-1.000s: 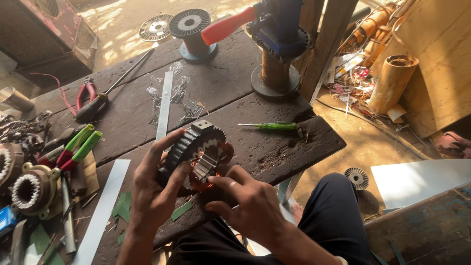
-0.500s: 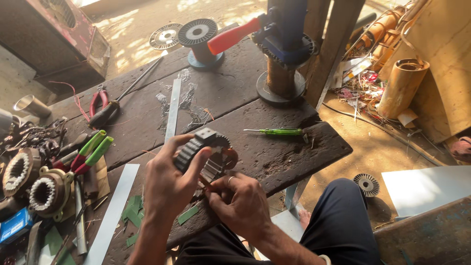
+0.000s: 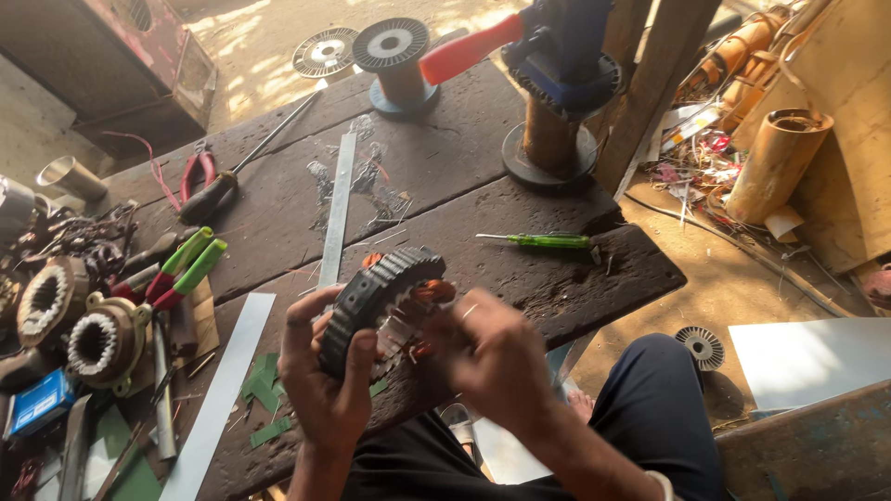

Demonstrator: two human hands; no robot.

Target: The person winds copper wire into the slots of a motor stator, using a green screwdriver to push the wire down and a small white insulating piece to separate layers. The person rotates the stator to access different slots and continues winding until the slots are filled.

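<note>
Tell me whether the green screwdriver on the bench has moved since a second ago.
No. The green screwdriver lies at the same spot on the dark wooden bench, near its right end and below the copper wire spool. Only the head camera shifted.

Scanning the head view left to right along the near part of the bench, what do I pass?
Blue box → wound stators → green-handled pliers → left hand → ribbed stator core → right hand → green screwdriver → small finned disc on the floor.
</note>
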